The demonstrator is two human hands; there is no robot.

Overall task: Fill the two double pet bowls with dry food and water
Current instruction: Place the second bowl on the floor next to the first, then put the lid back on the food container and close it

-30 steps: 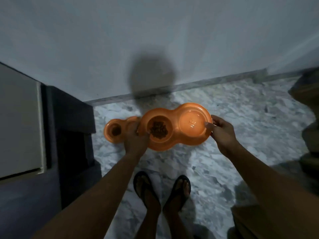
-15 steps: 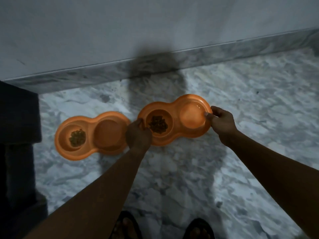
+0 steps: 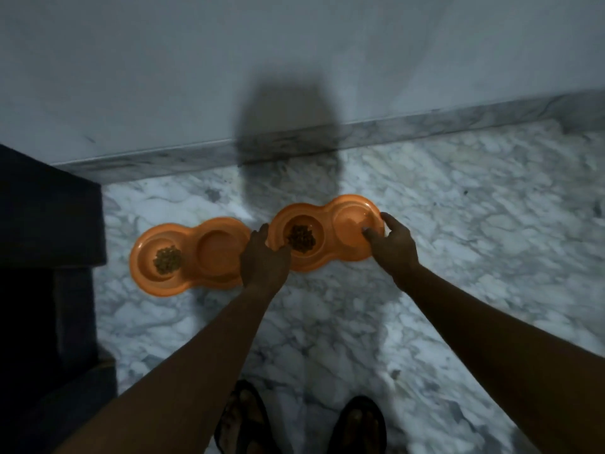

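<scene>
Marble floor (image 3: 425, 290): right bowl (image 3: 327, 253) lower now

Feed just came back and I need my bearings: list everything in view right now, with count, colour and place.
left bowl: 1, orange, double, on the floor beside the cabinet; kibble in its left cup, right cup looks empty or clear, cannot tell
right bowl: 1, orange, double, right of the first, gripped at both ends; kibble in its left cup, right cup glints, maybe water
cabinet: 1, dark, left edge
floor: white-grey marble
skirting: marble strip under the wall
wall: pale grey, with a shadow
sandals: 2, dark, bottom centre
left hand: on the right bowl's left end
right hand: on its right rim
</scene>
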